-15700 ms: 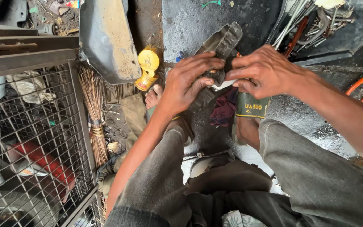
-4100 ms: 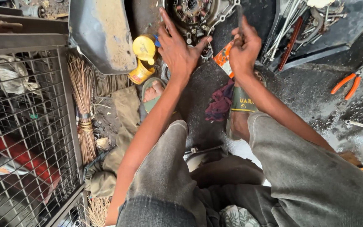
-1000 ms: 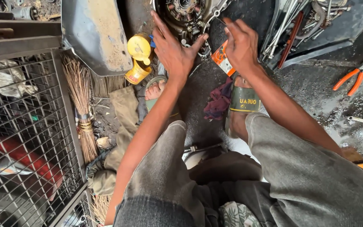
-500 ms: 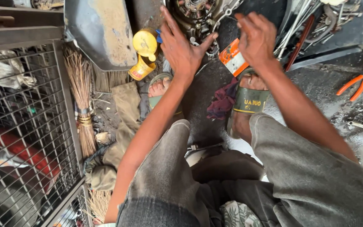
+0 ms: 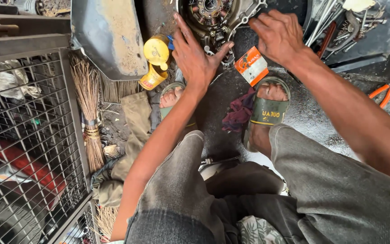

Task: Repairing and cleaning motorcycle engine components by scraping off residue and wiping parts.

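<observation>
engine part [image 5: 213, 18] up top on the floor, oil bottle [image 5: 155, 61] just left of it, small box [image 5: 251, 66] right below, broom [image 5: 89, 113] beside the wire cage [image 5: 23, 149] far left, pliers [image 5: 382, 94] way off right

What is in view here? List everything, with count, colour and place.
engine cover: one, dark metal, top centre
small box: one, orange and white, beside the right sandal
bottle: one, yellow, left of the left hand
rag: one, maroon, between the feet
broom: one, straw, beside the cage
wire cage: one, grey, left
pliers: one, orange-handled, right edge
sandals: two, green
left hand: open, on the engine cover
right hand: open, above the small box
</observation>
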